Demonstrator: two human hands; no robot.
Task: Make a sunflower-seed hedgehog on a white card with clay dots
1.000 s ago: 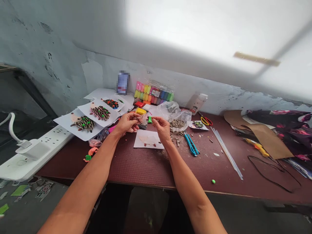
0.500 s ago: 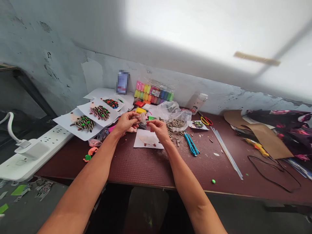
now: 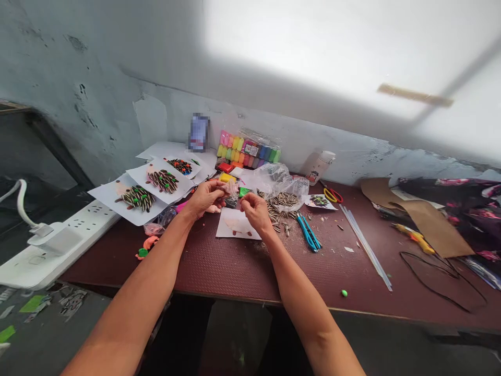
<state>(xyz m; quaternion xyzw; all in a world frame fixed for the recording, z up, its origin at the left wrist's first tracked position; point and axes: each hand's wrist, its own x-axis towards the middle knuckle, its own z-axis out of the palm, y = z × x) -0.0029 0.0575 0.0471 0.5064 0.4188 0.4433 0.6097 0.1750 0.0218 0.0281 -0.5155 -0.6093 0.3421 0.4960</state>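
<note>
My left hand (image 3: 208,198) is closed, pinching a small crumpled clear plastic bag (image 3: 232,189). Just right of it my right hand (image 3: 254,208) has its fingers pinched together; whatever is between them is too small to make out. Both are raised over a white paper card (image 3: 227,233) that bears a flat pale-pink shape with small brown feet. A heap of striped sunflower seeds (image 3: 284,200) lies beside my right hand, partly in a clear bag (image 3: 296,185). Small yellow (image 3: 227,178) and green (image 3: 243,191) packs sit behind my hands.
Finished-looking seed hedgehog cards (image 3: 136,198) overlap at the left, near a white power strip (image 3: 74,235). Coloured clay packs (image 3: 248,151) lean on the wall. To the right are teal pliers (image 3: 309,233), scissors (image 3: 332,195), glue sticks (image 3: 366,248) and a yellow glue gun (image 3: 417,238) with its cord.
My right hand has drawn slightly away from the small plastic bag, widening the gap. My left hand keeps its pinch on the bag. The whole view has shifted a little.
</note>
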